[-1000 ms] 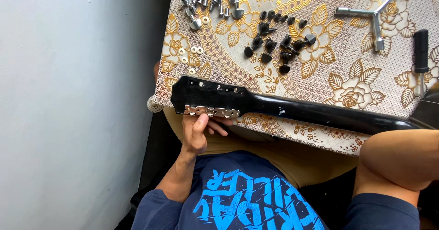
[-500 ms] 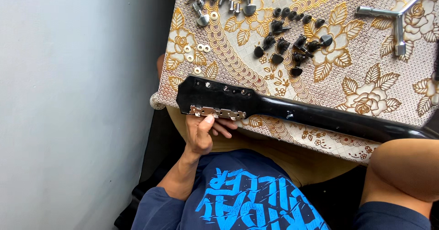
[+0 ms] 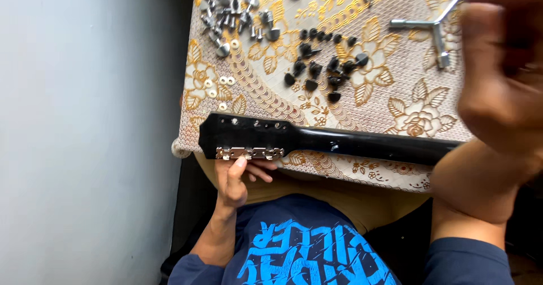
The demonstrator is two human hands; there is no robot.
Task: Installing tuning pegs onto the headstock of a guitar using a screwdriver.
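Observation:
A black guitar headstock [image 3: 249, 135] and its neck [image 3: 373, 146] lie across the near edge of a table under a gold floral cloth [image 3: 396, 104]. A silver tuner plate [image 3: 249, 153] runs along the headstock's near side. My left hand [image 3: 237, 177] reaches up from below, thumb on that plate and fingers curled under the headstock. My right hand [image 3: 500, 87] is raised close to the camera at the right, blurred. Whether it holds anything is unclear.
On the cloth lie several black tuner knobs [image 3: 322, 70], a heap of silver tuner parts [image 3: 237, 19], small white washers [image 3: 220, 81] and a silver cross-shaped wrench [image 3: 435, 27]. A pale grey wall [image 3: 85, 132] stands close on the left.
My right arm has lifted off the neck, and the hand now fills the upper right. My left hand stays at the tuner plate.

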